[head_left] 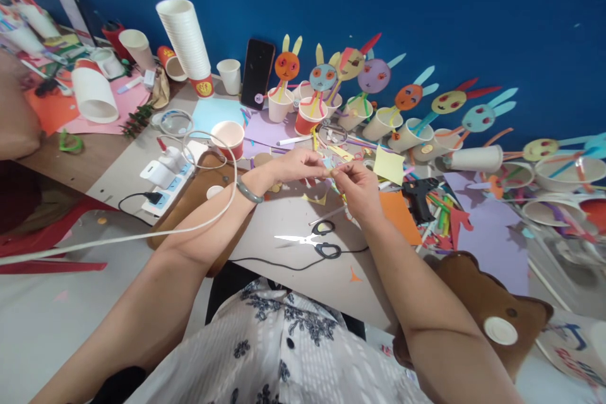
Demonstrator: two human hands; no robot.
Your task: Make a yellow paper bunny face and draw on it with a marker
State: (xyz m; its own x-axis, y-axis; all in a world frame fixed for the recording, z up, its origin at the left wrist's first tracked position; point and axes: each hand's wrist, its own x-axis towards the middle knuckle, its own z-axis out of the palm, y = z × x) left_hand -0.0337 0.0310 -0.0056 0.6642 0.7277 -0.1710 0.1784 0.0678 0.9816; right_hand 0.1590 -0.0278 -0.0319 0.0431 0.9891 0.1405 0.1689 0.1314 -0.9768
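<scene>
My left hand (303, 166) and my right hand (357, 186) meet over the middle of the table, fingertips pinched close together. What lies between them is small, perhaps a yellowish scrap, and I cannot make it out. Below them on the table rest open scissors (310, 240) with black handles. Paper scraps and a yellow paper square (389, 165) lie near the right hand, with an orange paper sheet (400, 214) and a black glue gun (419, 199) farther right. Just behind the hands stands a red cup (310, 123) bearing a blue rabbit-eared paper face (323, 77).
Several paper-cup figures line the blue wall. A tall cup stack (184, 38) and a phone (258, 72) stand at the back left. A power strip (168, 186) sits left, its white cable (142, 235) crossing over my left forearm. Another person's arm (19, 107) shows at far left.
</scene>
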